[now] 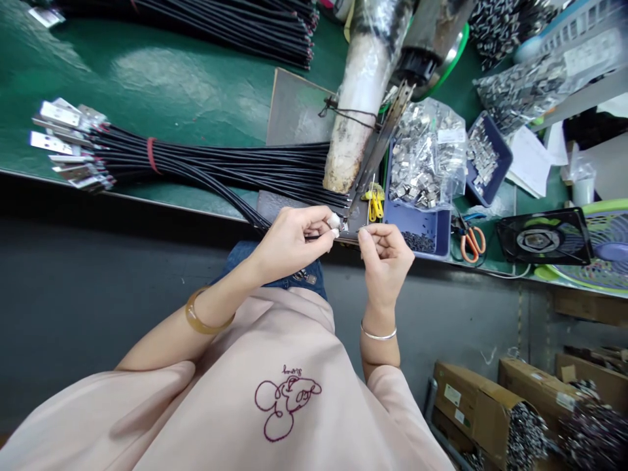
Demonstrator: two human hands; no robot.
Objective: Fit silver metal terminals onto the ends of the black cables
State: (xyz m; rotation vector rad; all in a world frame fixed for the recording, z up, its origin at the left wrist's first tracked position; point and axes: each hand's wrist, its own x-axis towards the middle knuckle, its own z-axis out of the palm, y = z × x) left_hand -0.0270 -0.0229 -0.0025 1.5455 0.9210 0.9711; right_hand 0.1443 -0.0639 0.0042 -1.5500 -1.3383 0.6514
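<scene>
My left hand (304,237) is closed in a pinch on the end of a black cable, with white coverings on its fingertips. A small metal piece (344,225) shows just beyond those fingertips. Close by on the right, my right hand (385,255) pinches the lower end of a thin, light strand (371,196) that runs upward; its material is unclear. Behind the hands lies a bundle of black cables (210,160), tied with a red band (153,156) and ending in metal plates at the far left. A soldering-iron-like metal tool with a wrapped white sleeve (356,111) hangs over the bundle.
A blue tray (444,235) holds a bag of metal connectors (426,157) and small black parts. Yellow clippers (375,201) lie beside it. Further right are orange-handled pliers (472,244), a black fan (542,237) and a green basket (608,245). More cables (220,26) lie at the back.
</scene>
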